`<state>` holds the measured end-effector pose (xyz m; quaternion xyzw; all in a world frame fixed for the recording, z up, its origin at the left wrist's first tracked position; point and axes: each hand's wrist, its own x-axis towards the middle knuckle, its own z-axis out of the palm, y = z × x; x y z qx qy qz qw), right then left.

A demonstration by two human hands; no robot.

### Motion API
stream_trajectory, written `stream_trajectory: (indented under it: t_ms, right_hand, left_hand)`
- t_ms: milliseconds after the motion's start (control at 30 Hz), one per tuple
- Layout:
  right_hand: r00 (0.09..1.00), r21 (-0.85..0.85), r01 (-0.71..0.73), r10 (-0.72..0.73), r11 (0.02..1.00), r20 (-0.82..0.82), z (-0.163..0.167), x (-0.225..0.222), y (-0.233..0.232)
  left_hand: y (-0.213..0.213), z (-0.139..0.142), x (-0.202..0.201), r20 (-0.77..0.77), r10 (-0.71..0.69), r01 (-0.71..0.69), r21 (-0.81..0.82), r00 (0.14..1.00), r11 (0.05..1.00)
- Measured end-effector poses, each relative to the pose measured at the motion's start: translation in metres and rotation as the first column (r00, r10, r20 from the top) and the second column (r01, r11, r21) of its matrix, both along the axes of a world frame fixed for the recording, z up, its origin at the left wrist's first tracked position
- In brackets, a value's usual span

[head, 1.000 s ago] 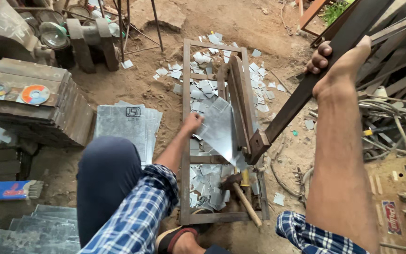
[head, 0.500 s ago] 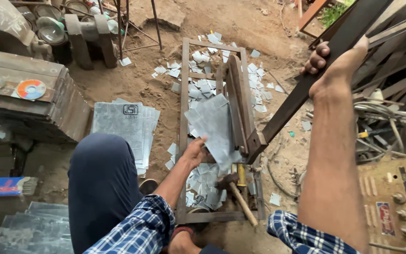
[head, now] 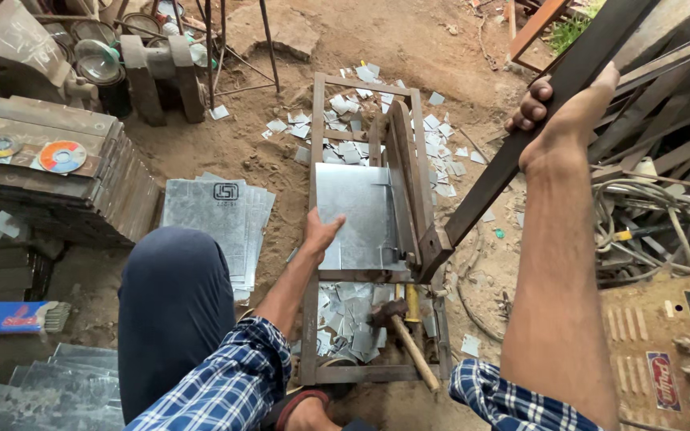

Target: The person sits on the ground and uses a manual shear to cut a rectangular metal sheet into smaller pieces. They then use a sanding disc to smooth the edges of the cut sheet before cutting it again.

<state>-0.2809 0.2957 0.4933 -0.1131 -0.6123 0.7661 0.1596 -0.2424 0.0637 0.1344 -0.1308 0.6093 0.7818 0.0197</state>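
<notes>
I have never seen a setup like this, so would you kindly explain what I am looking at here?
This is a view from a camera on a person's head, looking down at their own arms. On the sandy ground stands a rusty metal frame with a hinged cutting blade, a hand-operated sheet cutter. The right hand grips its long dark lever bar, raised high. The left hand presses flat on a shiny grey metal sheet lying on the frame. Small cut metal scraps and a wooden-handled hammer lie below.

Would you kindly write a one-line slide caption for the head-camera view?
Left hand flat on a metal sheet in a floor shear frame; right hand grips the raised lever.
</notes>
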Motion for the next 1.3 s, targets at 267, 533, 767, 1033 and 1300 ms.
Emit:
stream_trajectory:
  t_ms: [267, 533, 767, 1033, 1300]
  right_hand:
    - [1.000, -0.066, -0.004, 0.004, 0.998, -0.011, -0.003, -0.002, 0.004]
    - [0.999, -0.074, -0.031, 0.029, 0.997, -0.022, -0.003, -0.004, 0.005]
    - [1.000, -0.067, -0.026, 0.026, 0.997, -0.010, -0.001, -0.001, 0.003]
    - [0.999, 0.005, 0.011, -0.011, 1.000, -0.033, -0.006, -0.002, 0.005]
    - [1.000, -0.003, -0.003, 0.003, 1.000, -0.017, -0.008, -0.002, 0.006]
  left_hand:
    - [0.018, 0.021, -0.020, 0.116, -0.036, 0.060, -0.211, 0.993, 0.976]
    - [0.028, 0.018, -0.027, 0.145, 0.040, 0.002, -0.280, 0.989, 0.960]
    - [0.028, 0.018, -0.029, 0.196, 0.037, 0.030, -0.329, 0.980, 0.944]
    - [0.027, 0.024, -0.026, 0.260, 0.006, 0.082, -0.329, 0.966, 0.941]
    - [0.030, 0.025, -0.028, 0.267, 0.011, 0.092, -0.371, 0.964, 0.924]
